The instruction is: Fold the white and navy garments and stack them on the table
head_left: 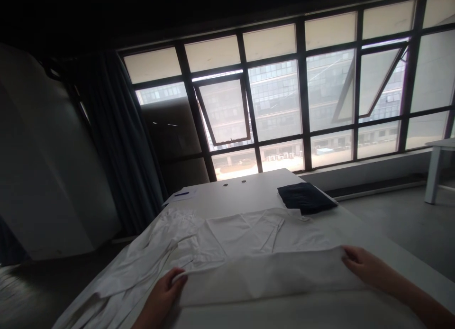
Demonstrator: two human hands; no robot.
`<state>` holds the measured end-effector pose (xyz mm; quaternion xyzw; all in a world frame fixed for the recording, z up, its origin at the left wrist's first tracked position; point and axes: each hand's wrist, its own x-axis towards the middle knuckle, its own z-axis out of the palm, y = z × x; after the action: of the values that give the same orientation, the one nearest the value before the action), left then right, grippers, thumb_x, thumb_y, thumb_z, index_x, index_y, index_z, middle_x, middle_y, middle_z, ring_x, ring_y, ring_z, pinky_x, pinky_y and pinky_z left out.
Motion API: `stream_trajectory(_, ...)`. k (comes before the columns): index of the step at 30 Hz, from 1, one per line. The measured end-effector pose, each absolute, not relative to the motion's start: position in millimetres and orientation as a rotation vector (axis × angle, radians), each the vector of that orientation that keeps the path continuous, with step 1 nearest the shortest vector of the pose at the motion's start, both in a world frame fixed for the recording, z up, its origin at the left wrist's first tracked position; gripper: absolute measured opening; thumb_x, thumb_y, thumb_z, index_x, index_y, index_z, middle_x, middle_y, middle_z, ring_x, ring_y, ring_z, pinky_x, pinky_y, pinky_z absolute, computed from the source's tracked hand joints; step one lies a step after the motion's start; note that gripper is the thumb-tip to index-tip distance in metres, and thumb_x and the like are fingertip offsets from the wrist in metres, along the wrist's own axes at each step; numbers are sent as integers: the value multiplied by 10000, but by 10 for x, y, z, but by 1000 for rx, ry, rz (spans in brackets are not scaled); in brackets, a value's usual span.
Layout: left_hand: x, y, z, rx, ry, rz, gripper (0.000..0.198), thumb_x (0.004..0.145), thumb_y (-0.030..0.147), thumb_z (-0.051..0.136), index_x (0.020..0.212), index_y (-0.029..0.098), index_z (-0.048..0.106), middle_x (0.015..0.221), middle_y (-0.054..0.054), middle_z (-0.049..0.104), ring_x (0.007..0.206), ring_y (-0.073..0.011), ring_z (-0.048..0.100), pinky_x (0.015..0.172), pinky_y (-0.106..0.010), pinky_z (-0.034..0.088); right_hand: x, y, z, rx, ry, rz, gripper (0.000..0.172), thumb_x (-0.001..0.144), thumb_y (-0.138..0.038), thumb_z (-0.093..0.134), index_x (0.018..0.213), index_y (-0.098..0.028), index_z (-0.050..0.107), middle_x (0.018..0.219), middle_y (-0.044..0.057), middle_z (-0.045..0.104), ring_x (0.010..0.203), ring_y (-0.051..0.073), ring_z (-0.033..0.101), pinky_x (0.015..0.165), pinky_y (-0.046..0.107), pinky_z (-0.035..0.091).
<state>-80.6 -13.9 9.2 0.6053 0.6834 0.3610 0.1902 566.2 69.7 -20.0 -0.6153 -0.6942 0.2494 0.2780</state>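
Okay, a white garment [234, 241] lies spread on the bench [245, 189], collar and front area toward the far end, with a long sleeve [135, 258] trailing off to the left. Its near part is doubled over as a wide folded-over panel [263, 279] running left to right, and both hands are at that panel's edge. The left hand [161, 298] is curled, with the cloth apparently pinched between thumb and fingers near the panel's left corner. The right hand [366, 267] sits at the right end, fingers [350, 255] slightly spread over the edge; whether it has a real grip can't be told.

Farther along the bench, to the right, is a folded navy cloth [305, 197]. A sheet of paper [181, 195] with a small blue item on it lies far left. Beyond are a dark curtain [121, 144] and a wide window [273, 101], with a white side table [437, 163] at far right.
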Motion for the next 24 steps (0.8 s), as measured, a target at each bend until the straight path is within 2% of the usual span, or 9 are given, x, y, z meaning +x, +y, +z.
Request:
stream_trajectory(3,-706,-22,107,1816,1984,955,534,830,709,540,934,213,709,844,-1,749,849,-242,712,790,-271,547,5539,743,-307,-1697,-1923,578,377,842,-530,504,785,-213,700,802,82,754,742,258,675,678,324,473)
stream_trajectory(8,-656,-15,5,1830,2149,973,395,862,610,540,940,262,708,864,-1,776,864,-251,743,761,-262,545,5460,801,-499,-1839,-1848,448,432,918,-553,413,771,-231,661,792,100,750,730,261,694,648,328,440)
stream_trajectory(14,-782,-38,-84,1845,2164,961,383,894,601,502,904,277,707,883,2,787,885,-249,750,773,-271,547,5492,874,-598,-1839,-1876,417,436,949,-545,374,826,-245,666,853,112,760,800,279,717,700,353,460)
stream_trajectory(20,-828,39,-147,1872,2234,943,383,895,579,517,968,265,723,954,-25,800,926,-262,747,808,-292,539,5531,894,-630,-1917,-1882,333,418,933,-530,404,875,-246,704,890,113,767,849,301,721,698,374,462)
stream_trajectory(24,-845,36,-195,1864,2288,920,386,908,580,502,987,264,709,923,-26,796,869,-251,749,770,-285,533,5547,915,-648,-1949,-1902,318,421,948,-515,388,909,-230,695,896,115,761,844,296,717,708,378,458)
